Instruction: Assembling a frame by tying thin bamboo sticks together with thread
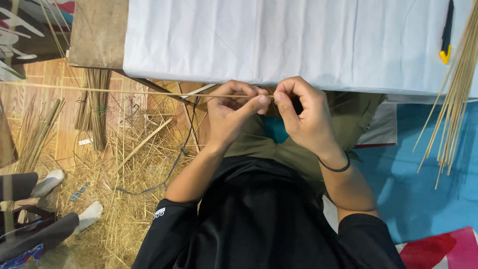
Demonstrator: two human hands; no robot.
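Note:
My left hand (pixel 230 115) and my right hand (pixel 303 115) meet in front of me, just below the edge of a table covered with a white cloth (pixel 279 40). A long thin bamboo stick (pixel 124 91) runs level from the far left into my hands. My left thumb and fingers pinch it near its right end. My right fingers are closed at that same end, thumb against thumb. A black band circles my right wrist. What lies under my right fingertips is hidden.
A bundle of thin bamboo sticks (pixel 455 94) hangs off the table at the right. A black and yellow utility knife (pixel 446 32) lies on the cloth. Straw scraps (pixel 129 164) litter the floor at the left, beside another person's feet in white socks (pixel 89 214).

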